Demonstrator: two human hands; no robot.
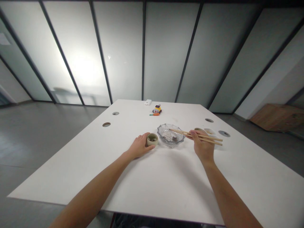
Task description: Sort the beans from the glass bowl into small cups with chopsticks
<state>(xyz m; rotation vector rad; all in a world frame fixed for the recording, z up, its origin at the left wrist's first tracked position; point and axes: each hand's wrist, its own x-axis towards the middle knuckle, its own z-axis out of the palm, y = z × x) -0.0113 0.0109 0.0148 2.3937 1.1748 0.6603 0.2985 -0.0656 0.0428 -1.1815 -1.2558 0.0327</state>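
My left hand [139, 146] is wrapped round a small pale-green cup [152, 143] standing on the table; some dark bits lie inside it. Just right of the cup sits a clear glass bowl [170, 143] with a scalloped rim, holding a few small dark pieces [174, 139]. A pair of wooden chopsticks [211, 138] is gripped in my right hand [201, 145], their tips reaching over the bowl. Nothing can be made out between the tips. Partly hidden behind my right hand are a white divided dish [210, 130] with small light bits and another small cup [199, 129].
The white table [142, 183] has several round cable holes, one [106, 124] at left and another [224, 134] at right. Farther back stand a yellow toy vehicle [157, 109], a toy carrot [155, 114] and a white box-shaped object [148, 102]. Frosted glass panels rise beyond.
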